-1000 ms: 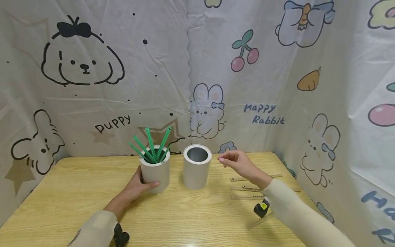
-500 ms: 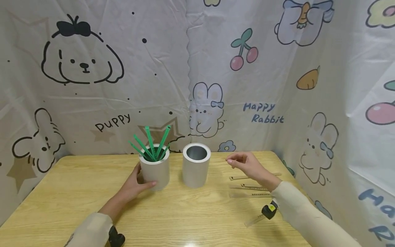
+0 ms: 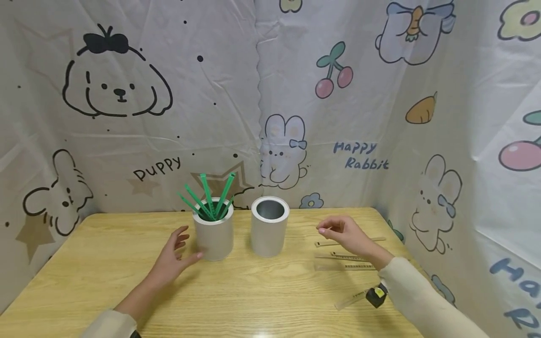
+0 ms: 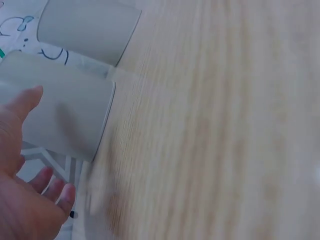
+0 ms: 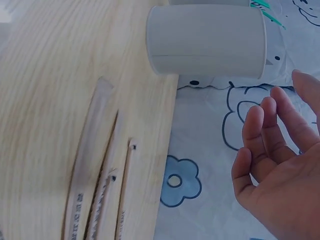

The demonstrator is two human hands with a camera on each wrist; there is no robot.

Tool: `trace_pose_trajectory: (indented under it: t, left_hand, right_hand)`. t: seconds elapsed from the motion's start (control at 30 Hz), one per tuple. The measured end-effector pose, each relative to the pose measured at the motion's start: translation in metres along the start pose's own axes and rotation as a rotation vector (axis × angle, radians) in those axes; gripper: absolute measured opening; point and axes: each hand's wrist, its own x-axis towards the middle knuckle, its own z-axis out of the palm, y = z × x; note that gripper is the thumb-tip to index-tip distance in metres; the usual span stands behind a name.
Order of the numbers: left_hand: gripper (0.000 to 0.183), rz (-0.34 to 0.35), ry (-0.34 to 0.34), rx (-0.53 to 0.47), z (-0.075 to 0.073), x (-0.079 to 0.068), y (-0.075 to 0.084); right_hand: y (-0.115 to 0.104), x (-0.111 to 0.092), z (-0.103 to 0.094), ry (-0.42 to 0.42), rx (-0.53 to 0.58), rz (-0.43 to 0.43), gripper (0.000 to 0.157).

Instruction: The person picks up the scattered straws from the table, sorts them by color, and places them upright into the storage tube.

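Note:
A white cylindrical holder [image 3: 214, 239] stands left of centre on the table, with several slim green sticks [image 3: 205, 190] leaning out of its top. My left hand [image 3: 171, 256] is beside it on the left, fingers spread; the thumb tip overlaps the holder's lower edge in the head view. In the left wrist view the fingers [image 4: 42, 182] curve loosely, away from the wall. A second white holder [image 3: 268, 239] stands just to the right, its grey inside showing nothing. Over the table's right part hangs my right hand [image 3: 344, 234], fingers loosely bent, holding nothing.
Several slim, pale see-through strips with dark print lie on the table's right side, below the right hand and forearm; one strip [image 3: 351, 299] lies nearer the front. A printed cloth [image 3: 203, 117] hangs behind the table [image 3: 253, 300] and along its right side.
My left hand has let go of the holder with the green sticks and drawn back to the left. The right hand has moved right and slightly down, away from the second holder.

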Motion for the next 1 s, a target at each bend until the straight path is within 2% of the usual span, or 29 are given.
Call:
trace_pose_trajectory:
  t: [0.23, 0.43, 0.77, 1.0]
  left_hand:
    - [0.070, 0.055, 0.093, -0.014, 0.002, -0.014, 0.006]
    - [0.058, 0.078, 0.129, 0.012, 0.007, -0.026, 0.013]
    - [0.042, 0.169, 0.076, -0.093, 0.024, -0.033, 0.023]
    - [0.038, 0.190, -0.013, -0.106, 0.049, -0.027, 0.028]
  right_hand:
    - [0.012, -0.009, -0.003, -0.013, -0.027, 0.002, 0.027]
    - [0.020, -0.014, -0.004, -0.021, -0.052, 0.018, 0.029]
    - [0.037, -0.023, -0.011, -0.056, -0.090, 0.006, 0.027]
    - [0.048, -0.025, -0.015, -0.052, -0.109, 0.028, 0.032]
